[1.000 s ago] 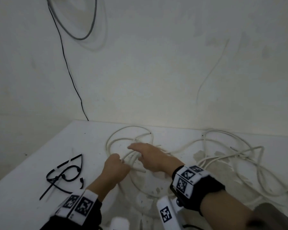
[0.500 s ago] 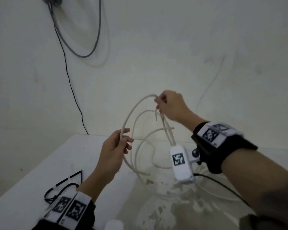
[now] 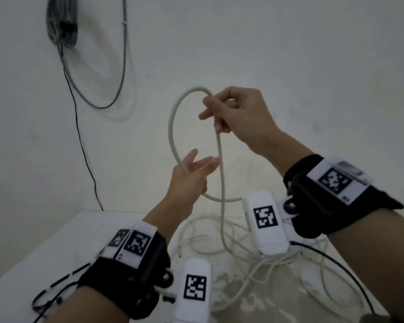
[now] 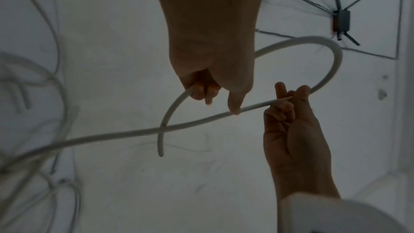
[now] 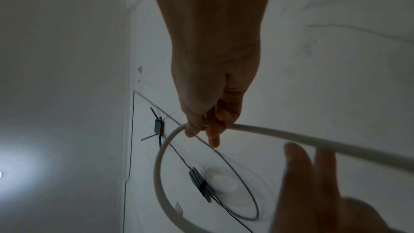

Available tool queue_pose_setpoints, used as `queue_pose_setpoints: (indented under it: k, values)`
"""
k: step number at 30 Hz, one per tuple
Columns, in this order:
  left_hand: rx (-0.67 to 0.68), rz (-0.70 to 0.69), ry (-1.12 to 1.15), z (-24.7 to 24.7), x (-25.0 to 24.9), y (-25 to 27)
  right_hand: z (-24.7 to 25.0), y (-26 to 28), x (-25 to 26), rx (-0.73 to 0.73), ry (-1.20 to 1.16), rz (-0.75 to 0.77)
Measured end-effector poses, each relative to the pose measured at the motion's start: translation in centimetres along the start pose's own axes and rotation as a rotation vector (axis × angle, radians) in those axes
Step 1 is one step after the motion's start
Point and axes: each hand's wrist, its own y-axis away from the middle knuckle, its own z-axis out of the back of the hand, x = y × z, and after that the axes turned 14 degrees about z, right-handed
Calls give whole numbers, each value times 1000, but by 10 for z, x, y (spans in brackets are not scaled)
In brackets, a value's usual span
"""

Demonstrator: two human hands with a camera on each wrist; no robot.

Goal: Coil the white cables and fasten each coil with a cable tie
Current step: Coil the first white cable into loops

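Observation:
A white cable (image 3: 172, 127) is held up in front of the wall as one open loop. My right hand (image 3: 216, 115) pinches it at the top of the loop, thumb against fingers, as the right wrist view (image 5: 201, 127) also shows. My left hand (image 3: 194, 169) is lower. Its lower fingers curl round the cable near the free end (image 4: 160, 153), while the index finger lies straight against the other strand. From the loop the cable hangs down to a tangle of white cables (image 3: 254, 255) on the white table (image 3: 56, 248). Black cable ties (image 3: 47, 297) lie at the table's front left.
A grey cable loop (image 3: 124, 66) and a dark bundle (image 3: 62, 22) hang on the wall at the upper left, with a thin black wire (image 3: 84, 148) running down behind the table's far corner. A small black router (image 4: 340, 19) is fixed higher on the wall.
Both hands rose from the tangle on the table. Half a second ago several loops hung between them; now one loop is held, and my left hand has moved up and right under the right hand.

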Motion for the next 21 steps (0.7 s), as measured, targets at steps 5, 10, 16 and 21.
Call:
queue_pose_setpoints:
  k: [5,10,16,21]
  values:
    - [101,43,-24,-13,11,10,3,35,-15,-32,-123,-238]
    - [-3,24,419,7,9,5,-1,102,-48,-131,303,-91]
    - [-8,-61,601,28,-1,10,-29,190,-89,527,431,-525]
    - [-76,-158,620,47,-5,12,-10,185,-116,750,745,-582]
